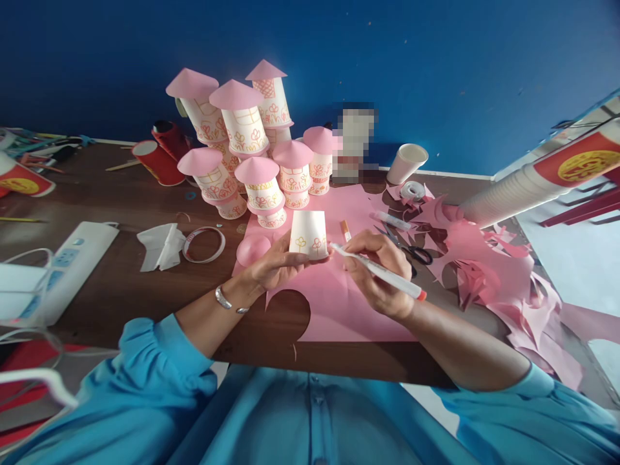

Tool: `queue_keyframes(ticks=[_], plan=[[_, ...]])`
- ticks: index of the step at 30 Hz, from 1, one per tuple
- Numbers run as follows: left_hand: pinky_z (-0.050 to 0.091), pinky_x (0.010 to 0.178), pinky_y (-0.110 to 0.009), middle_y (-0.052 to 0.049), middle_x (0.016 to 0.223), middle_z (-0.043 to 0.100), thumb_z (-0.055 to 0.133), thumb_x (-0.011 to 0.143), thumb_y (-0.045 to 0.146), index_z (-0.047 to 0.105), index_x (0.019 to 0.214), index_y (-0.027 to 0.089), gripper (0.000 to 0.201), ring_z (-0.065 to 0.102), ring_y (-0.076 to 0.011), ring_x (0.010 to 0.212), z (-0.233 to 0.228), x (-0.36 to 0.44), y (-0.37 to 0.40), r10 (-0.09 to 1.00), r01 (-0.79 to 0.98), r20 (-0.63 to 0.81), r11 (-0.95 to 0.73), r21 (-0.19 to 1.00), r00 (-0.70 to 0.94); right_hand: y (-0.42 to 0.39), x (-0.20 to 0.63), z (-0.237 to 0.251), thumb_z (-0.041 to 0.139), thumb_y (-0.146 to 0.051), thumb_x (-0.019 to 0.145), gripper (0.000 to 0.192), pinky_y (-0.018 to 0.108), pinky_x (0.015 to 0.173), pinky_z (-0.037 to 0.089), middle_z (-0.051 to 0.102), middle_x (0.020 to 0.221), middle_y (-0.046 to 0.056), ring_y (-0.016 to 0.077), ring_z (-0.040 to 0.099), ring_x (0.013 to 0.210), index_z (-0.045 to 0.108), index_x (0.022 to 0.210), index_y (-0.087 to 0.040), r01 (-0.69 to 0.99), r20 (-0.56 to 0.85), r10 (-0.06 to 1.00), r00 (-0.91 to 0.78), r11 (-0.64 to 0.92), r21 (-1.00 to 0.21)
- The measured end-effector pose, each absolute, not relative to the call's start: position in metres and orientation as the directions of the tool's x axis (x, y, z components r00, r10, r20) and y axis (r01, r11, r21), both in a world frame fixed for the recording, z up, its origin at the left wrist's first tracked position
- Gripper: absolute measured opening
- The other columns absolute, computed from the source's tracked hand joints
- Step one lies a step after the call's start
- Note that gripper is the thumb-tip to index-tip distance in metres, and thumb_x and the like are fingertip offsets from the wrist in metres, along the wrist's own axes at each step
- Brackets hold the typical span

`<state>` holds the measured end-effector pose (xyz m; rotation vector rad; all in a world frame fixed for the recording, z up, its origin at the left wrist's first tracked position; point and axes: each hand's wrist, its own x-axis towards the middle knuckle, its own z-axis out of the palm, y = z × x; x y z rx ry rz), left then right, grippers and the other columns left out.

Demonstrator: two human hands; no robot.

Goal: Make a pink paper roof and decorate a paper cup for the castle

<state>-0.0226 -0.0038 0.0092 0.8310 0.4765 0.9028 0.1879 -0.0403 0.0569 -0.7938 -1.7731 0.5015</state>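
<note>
Cup [309, 234] decorating is where I find things: my left hand [277, 263] is curled under and around an upside-down white paper cup, holding it just above the pink paper sheet [339, 303] at the table's near edge, and my right hand [380, 271] is closed in a writing grip on a white marker [378, 271] with an orange end cap, its tip right at the cup's lower right side. On the cup I can see two small flowers drawn near the rim and some faint yellow lines higher up; the rest of its wall looks blank from here, so I judge the drawing on this one is only partly done, and it has no pink cone roof yet. Behind it stands a stack of finished cup houses [252, 148], about ten as far as I can count, each with drawings and a pink cone on top, so most of the building looks complete. A pink cone [253, 249] lies on the table just left of my left hand, touching the sheet's edge, and I take it for the roof waiting for this cup. The sheet has a round hole cut from its near edge. Scissors [411, 248] and a second marker [392, 220] lie to the right among pink scraps [484, 271], and one plain cup [407, 163] lies tipped near the wall beside a tape roll [413, 190], with a long sleeve of unused cups [513, 190] further right.
</note>
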Motion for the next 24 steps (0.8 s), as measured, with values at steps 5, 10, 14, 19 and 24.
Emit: queue_keyframes(ticks=[5,10,14,19,24], plan=[[0.056,0.106,-0.047,-0.005,0.111,0.079,0.087,0.077,0.026,0.06,0.142,0.027,0.071,0.075,-0.0264,0.108,0.012,-0.023,-0.002,0.838,-0.555,0.007,0.356,0.752,0.546,-0.033,0.188,0.042,0.063,-0.025,0.1,0.014,0.031,0.066,0.055,0.067,0.094,0.002,0.015,0.067,0.074,0.062,0.114,-0.025,0.201,0.627,0.775,-0.083,0.629,-0.751],[0.055,0.106,-0.045,-0.01,0.121,0.076,0.08,0.082,0.031,0.056,0.145,0.024,0.068,0.074,-0.027,0.111,0.017,-0.021,-0.001,0.814,-0.537,-0.015,0.396,0.745,0.58,-0.029,0.187,0.037,0.062,-0.025,0.101,0.011,0.034,0.074,0.058,0.069,0.099,0.003,0.0175,0.07,0.084,0.064,0.111,-0.025,0.287,0.665,0.741,-0.087,0.658,-0.696],[0.053,0.107,-0.048,-0.011,0.123,0.076,0.079,0.082,0.035,0.059,0.142,0.024,0.065,0.072,-0.0302,0.117,0.016,-0.02,-0.003,0.817,-0.544,0.003,0.381,0.748,0.576,-0.03,0.185,0.04,0.062,-0.025,0.101,0.011,0.038,0.081,0.06,0.073,0.095,0.003,0.0191,0.073,0.086,0.063,0.112,-0.027,0.351,0.697,0.701,-0.152,0.698,-0.624],[0.053,0.105,-0.042,-0.009,0.119,0.076,0.087,0.077,0.029,0.063,0.134,0.025,0.062,0.072,-0.0278,0.115,0.009,-0.022,-0.004,0.825,-0.483,0.028,0.304,0.821,0.565,-0.031,0.183,0.041,0.063,-0.02,0.1,0.017,0.038,0.082,0.061,0.076,0.097,0.005,0.0203,0.075,0.089,0.063,0.115,-0.027,0.293,0.744,0.632,-0.216,0.769,-0.568],[0.054,0.104,-0.043,-0.007,0.116,0.077,0.088,0.076,0.028,0.065,0.132,0.025,0.061,0.071,-0.0301,0.119,0.009,-0.023,-0.002,0.845,-0.459,-0.003,0.294,0.838,0.535,-0.033,0.187,0.041,0.064,-0.026,0.099,0.019,0.037,0.075,0.062,0.076,0.098,0.006,0.0212,0.075,0.086,0.062,0.119,-0.026,0.259,0.714,0.664,-0.221,0.746,-0.613]])
